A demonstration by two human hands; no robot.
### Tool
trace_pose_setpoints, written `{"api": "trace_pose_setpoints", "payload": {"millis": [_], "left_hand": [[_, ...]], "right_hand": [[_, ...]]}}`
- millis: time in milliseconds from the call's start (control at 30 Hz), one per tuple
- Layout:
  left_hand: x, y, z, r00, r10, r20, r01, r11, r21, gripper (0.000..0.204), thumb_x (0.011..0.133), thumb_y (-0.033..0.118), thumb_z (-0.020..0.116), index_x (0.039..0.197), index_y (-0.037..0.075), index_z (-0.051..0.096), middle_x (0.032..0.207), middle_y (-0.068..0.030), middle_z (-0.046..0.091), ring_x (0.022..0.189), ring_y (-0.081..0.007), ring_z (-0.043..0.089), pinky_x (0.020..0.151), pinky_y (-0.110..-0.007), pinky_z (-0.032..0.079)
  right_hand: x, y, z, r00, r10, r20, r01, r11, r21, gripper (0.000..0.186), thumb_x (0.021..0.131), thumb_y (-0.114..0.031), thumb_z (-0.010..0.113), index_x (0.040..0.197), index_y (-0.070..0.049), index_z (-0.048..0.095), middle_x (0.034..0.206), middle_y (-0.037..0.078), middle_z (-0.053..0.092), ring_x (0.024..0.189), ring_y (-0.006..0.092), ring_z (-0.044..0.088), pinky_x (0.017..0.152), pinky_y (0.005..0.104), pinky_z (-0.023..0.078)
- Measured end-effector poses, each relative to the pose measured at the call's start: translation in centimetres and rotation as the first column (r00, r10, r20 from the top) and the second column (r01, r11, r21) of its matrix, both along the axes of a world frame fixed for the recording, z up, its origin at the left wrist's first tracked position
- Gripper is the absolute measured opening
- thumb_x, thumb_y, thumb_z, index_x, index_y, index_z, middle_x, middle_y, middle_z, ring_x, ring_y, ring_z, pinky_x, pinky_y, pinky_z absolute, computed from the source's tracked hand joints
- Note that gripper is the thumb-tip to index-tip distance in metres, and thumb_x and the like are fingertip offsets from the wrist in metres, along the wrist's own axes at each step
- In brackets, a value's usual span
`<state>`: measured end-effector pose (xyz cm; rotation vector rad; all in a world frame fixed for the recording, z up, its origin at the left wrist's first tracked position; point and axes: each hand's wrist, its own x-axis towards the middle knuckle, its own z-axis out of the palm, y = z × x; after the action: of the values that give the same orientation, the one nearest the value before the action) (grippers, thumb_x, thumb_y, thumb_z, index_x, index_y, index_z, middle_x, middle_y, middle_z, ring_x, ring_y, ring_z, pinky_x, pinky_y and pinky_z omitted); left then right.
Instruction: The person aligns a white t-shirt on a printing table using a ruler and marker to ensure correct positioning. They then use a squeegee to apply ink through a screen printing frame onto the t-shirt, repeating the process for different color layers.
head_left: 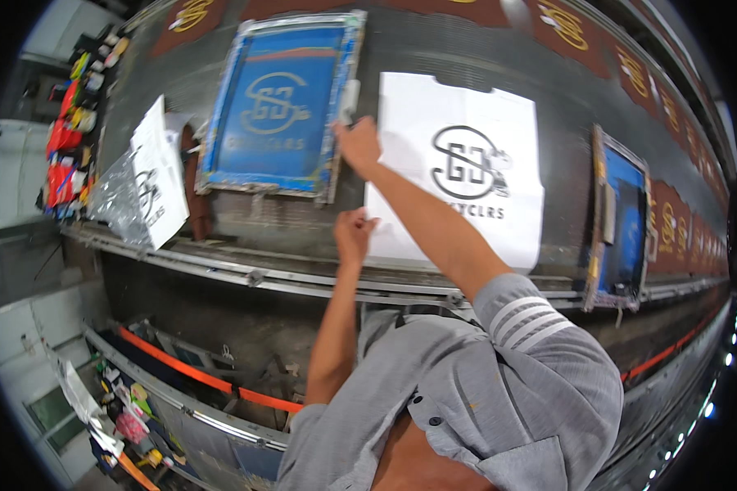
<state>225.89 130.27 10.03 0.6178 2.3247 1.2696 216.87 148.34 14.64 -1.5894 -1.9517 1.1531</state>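
The white printed garment [458, 176] lies flat on the long printing table [483, 57]. The left hand [354, 233] pinches its lower left corner. The right hand [358, 143] grips its upper left edge, just beside the blue screen frame [278, 102]. A second blue frame [622, 221] stands right of the garment.

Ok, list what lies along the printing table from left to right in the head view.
Stack of white printed bags → blue screen frame → right hand at that frame's right edge → white printed sheet → second blue screen frame.
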Motion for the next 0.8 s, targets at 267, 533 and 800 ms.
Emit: {"api": "trace_pose_setpoints", "payload": {"millis": [267,533,800], "left_hand": [[0.5,2.5,0.2,0.984,0.172,0.045,-0.167,0.981,-0.094,0.024,0.075,0.017,0.082,0.091,0.0,0.078,0.085,-0.0123,0.071,0.072,-0.022,0.067,0.068,-0.035,0.051],[-0.3,2.0,0.2,0.974,0.224,-0.028,-0.225,0.973,-0.05,0.021,0.077,0.019,0.081,0.086,0.001,0.077,0.078,-0.0101,0.071,0.069,-0.0243,0.066,0.067,-0.038,0.05],[-2.2,-0.5,-5.2,0.985,0.139,0.098,-0.143,0.989,0.041,0.016,0.084,0.012,0.078,0.087,-0.003,0.075,0.068,-0.0016,0.063,0.06,-0.0107,0.052,0.057,-0.032,0.041]], "right_hand": [[-5.4,9.5,-1.9,0.996,0.066,-0.065,-0.081,0.96,-0.267,0.048,0.077,-0.031,0.081,0.107,0.006,0.069,0.107,0.025,0.071,0.101,0.0388,0.07,0.083,0.0441,0.056],[-6.7,7.8,7.8,0.968,-0.166,-0.188,0.135,0.977,-0.168,0.03,0.079,-0.016,0.069,0.1,0.004,0.066,0.108,0.029,0.069,0.112,0.0439,0.066,0.093,0.0473,0.054],[15.5,24.2,10.3,0.808,-0.038,-0.588,-0.101,0.974,-0.201,0.019,0.069,-0.006,0.075,0.083,0.005,0.068,0.078,0.01,0.065,0.066,0.0171,0.06,0.058,0.0334,0.046]]}}
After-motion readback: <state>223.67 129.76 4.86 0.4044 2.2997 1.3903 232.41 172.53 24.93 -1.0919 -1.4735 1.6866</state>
